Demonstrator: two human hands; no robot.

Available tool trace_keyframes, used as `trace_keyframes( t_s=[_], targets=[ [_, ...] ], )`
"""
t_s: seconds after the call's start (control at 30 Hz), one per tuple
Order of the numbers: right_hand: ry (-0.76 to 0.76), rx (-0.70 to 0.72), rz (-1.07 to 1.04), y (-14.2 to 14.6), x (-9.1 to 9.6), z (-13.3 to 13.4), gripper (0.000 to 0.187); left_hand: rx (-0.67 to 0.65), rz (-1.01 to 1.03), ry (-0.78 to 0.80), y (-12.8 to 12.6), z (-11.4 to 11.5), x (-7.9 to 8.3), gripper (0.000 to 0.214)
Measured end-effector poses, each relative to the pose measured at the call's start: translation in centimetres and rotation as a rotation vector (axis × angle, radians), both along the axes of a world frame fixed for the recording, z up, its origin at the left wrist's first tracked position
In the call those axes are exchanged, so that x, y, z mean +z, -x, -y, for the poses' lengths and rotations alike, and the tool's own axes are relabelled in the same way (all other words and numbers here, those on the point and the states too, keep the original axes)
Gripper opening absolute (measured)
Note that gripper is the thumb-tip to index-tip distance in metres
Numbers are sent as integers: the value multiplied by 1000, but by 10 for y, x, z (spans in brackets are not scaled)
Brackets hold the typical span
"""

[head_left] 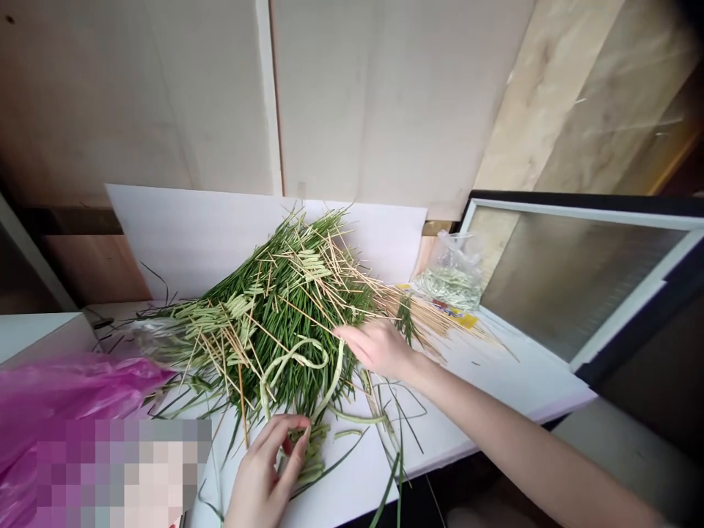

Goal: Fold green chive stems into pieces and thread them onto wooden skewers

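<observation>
A long green bean (334, 381) stretches between my two hands and loops over the front of a heap of greens. The fingers of my right hand (379, 348) are closed around its upper end. Lower down, the thumb and forefinger of my left hand (275, 462) pinch together on the bean near the table's front. Short bean pieces (313, 451) lie just beside that hand. Behind both hands rises the heap of long green chives (297, 315), with bamboo skewers threaded with bean pieces (311, 264) resting on top.
Loose bamboo skewers (434, 315) fan out to the right. Behind them stands a clear plastic bag (451, 282) of pale green strips. A framed glass panel (561, 279) leans at right; a pink plastic bag (71, 403) bulges at left. Stray leaves cover the white tabletop (352, 491).
</observation>
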State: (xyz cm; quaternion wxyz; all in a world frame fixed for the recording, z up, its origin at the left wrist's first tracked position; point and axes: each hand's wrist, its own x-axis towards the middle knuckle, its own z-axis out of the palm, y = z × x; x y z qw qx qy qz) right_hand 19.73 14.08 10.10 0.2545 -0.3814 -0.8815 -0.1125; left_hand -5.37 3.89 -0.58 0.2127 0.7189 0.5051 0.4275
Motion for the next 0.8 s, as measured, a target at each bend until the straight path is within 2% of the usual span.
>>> trace_keyframes(
  t_s=[0.07, 0.17, 0.27, 0.33, 0.43, 0.67, 0.73, 0.8],
  targets=[
    [29, -107, 32, -53, -40, 5, 11, -4, 36, 14, -2, 2, 1, 29],
    [31, -426, -17, -138, -83, -12, 13, -23, 86, 37, -5, 5, 5, 31],
    [83, -732, -68, -206, -102, -46, 16, -68, 114, 81, -9, 8, 8, 32],
    [170, -837, -65, -234, -109, -69, 16, -96, 134, 105, -12, 10, 8, 33],
    [298, -883, -47, -249, -119, -100, 15, -124, 182, 131, -15, 12, 6, 36],
    [435, -845, 10, -244, -142, -143, 13, -123, 234, 161, -13, 17, 8, 37],
    [405, -849, -44, -248, -144, -148, 12, -121, 239, 166, -12, 18, 8, 37],
    [289, -824, -159, -254, -144, -151, 8, -122, 255, 189, -12, 17, 6, 38]
  ],
)
